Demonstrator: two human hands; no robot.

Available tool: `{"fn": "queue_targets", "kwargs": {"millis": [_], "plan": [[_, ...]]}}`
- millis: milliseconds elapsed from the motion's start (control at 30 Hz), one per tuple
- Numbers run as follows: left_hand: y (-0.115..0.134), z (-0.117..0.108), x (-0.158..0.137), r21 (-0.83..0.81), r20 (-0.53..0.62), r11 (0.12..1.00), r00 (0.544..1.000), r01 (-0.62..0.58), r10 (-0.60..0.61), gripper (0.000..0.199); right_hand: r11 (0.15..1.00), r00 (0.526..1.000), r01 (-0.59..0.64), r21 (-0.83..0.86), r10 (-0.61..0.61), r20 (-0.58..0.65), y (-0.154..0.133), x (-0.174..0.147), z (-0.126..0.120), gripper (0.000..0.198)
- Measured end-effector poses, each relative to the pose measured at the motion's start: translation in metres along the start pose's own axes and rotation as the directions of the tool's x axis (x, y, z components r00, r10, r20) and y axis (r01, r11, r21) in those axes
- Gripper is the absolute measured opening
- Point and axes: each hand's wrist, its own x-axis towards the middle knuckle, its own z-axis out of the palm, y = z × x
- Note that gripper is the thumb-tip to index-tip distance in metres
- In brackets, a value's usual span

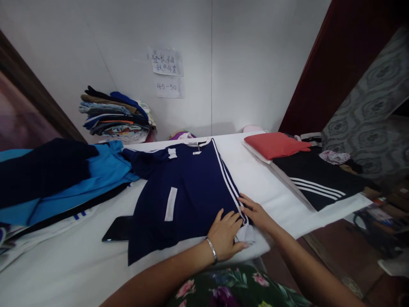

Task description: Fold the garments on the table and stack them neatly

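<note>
A navy jacket (pixel 191 192) with white stripes lies spread on the white-covered table, its collar pointing away from me. Its near hem is white, and a white pocket strip shows on its front. My left hand (pixel 224 233), with a silver bracelet at the wrist, rests fingers spread on the lower right part of the jacket. Just beside it, my right hand (pixel 254 211) lies with fingers stretched out over the striped sleeve at the right edge. A black flat object (pixel 117 229) sticks out from under the jacket's left side.
Blue and black clothes (pixel 64 175) are heaped at the left. A tall stack of folded garments (pixel 116 115) stands at the back left. A red folded garment (pixel 276 145) and black striped clothing (pixel 319 175) lie at the right. Handwritten papers (pixel 168 64) hang on the wall.
</note>
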Motion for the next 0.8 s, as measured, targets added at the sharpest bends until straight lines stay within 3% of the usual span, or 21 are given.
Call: {"fn": "queue_targets", "kwargs": {"millis": [133, 233, 333, 500, 800], "plan": [[-0.002, 0.008, -0.003, 0.028, -0.018, 1.000, 1.000, 0.000, 0.000, 0.066, 0.998, 1.000, 0.003, -0.069, -0.005, -0.029, -0.015, -0.003, 0.002, 0.057], [0.000, 0.008, -0.003, 0.040, -0.036, 0.999, 0.999, -0.013, 0.014, 0.065, 0.978, 0.990, 0.120, -0.172, -0.132, -0.056, -0.036, 0.002, 0.006, 0.051], [0.002, 0.006, -0.004, 0.045, -0.026, 0.999, 0.999, -0.017, 0.018, 0.067, 0.922, 0.965, 0.254, -0.293, -0.262, 0.011, -0.048, 0.006, 0.017, 0.048], [0.002, 0.004, -0.008, 0.011, -0.004, 1.000, 1.000, -0.009, 0.009, 0.067, 0.895, 0.964, 0.206, -0.396, -0.117, 0.237, -0.032, 0.011, 0.031, 0.047], [-0.008, -0.005, -0.008, -0.160, -0.034, 0.984, 0.996, 0.075, -0.081, 0.051, 0.907, 0.965, 0.177, -0.382, -0.083, 0.250, -0.018, 0.011, 0.029, 0.047]]}}
